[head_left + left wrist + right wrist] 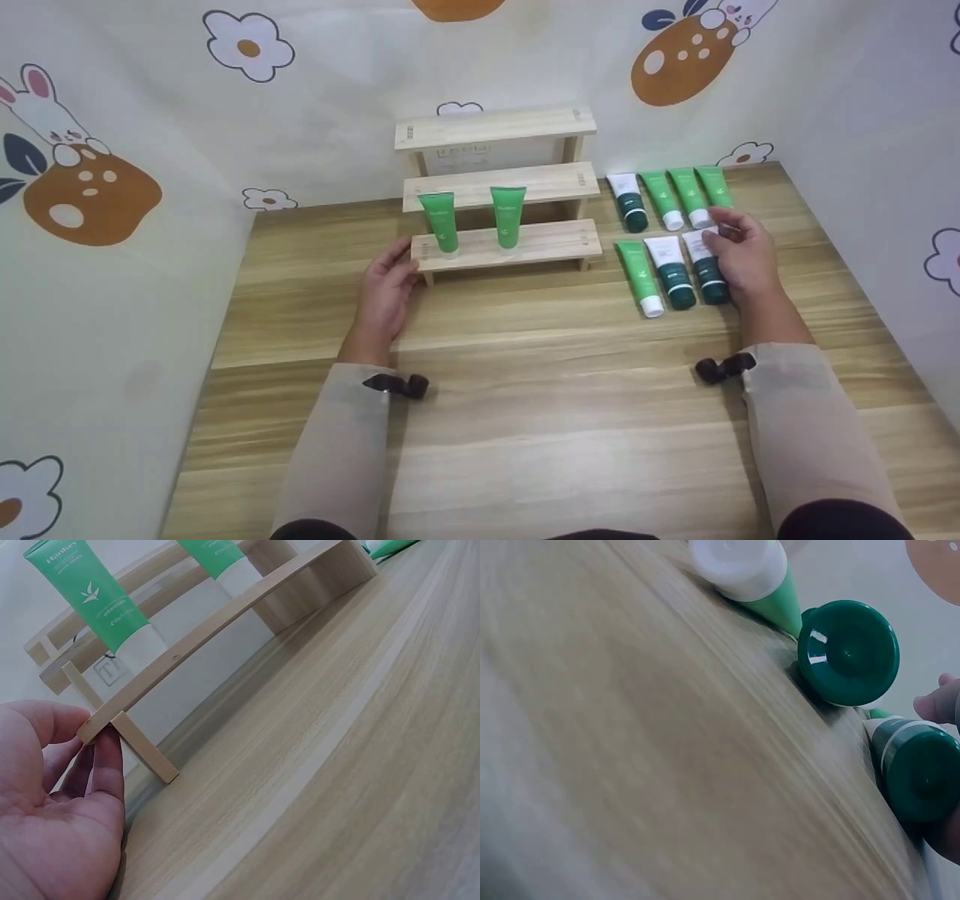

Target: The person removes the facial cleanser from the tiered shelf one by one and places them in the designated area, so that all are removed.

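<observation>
At the left end of the wooden stand's lowest shelf (525,247), my left hand (386,289) pinches the board between thumb and fingers, as the left wrist view shows. Two green tubes with white caps stand upright on this shelf, the left tube (441,221) near that hand and the right tube (508,216) mid-shelf. My right hand (746,255) grips a white and dark green tube (706,270) lying at the right of the front row, its thumb over the white end. In the right wrist view this tube's dark green cap (926,776) faces the camera.
Beside it lie another white and dark green tube (673,274) and a green tube (639,277). Behind them, a back row holds several green tubes (661,199) and a white and dark green tube (628,202). The stand's middle shelf (465,187) and top shelf (495,129) rise before a patterned backdrop (330,112).
</observation>
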The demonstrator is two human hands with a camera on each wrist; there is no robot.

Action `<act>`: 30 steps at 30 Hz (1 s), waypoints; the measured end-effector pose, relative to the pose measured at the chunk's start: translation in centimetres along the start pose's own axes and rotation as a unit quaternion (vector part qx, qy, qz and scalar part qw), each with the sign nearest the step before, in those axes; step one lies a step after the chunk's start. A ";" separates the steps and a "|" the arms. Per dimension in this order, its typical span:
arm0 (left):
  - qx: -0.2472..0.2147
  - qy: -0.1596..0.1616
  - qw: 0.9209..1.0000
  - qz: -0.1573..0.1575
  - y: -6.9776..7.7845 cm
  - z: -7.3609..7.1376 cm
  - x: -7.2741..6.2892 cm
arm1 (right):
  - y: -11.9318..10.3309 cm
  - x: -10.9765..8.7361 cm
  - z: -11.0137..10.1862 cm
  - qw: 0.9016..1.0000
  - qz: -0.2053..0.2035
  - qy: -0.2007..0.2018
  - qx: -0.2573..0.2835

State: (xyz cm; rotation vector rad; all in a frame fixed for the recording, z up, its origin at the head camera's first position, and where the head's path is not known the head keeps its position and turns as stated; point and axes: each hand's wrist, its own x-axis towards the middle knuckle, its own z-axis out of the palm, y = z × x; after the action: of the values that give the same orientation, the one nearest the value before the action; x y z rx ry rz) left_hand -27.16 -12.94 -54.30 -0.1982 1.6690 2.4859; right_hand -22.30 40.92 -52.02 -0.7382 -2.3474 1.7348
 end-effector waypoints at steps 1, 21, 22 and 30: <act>0.000 0.001 1.000 -0.001 0.0 0.0 0.0 | 0.0 0.0 0.0 1.000 0.001 0.003 0.005; -0.002 0.002 1.000 0.002 0.1 0.1 -0.2 | -2.2 -1.1 -0.5 0.994 -0.002 0.015 0.109; -0.004 0.003 1.000 0.003 0.1 0.1 -0.2 | -2.3 -1.2 -0.3 0.994 -0.015 0.016 0.112; -0.003 -0.001 1.000 0.008 0.0 0.1 -0.1 | -3.7 -2.6 2.7 0.988 -0.109 -0.017 0.108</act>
State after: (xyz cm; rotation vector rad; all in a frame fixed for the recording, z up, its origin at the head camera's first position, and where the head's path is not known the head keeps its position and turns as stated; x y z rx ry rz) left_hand -27.02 -12.88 -54.27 -0.1840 1.6701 2.5029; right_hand -22.19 36.62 -48.99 -0.4055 -2.1204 1.8745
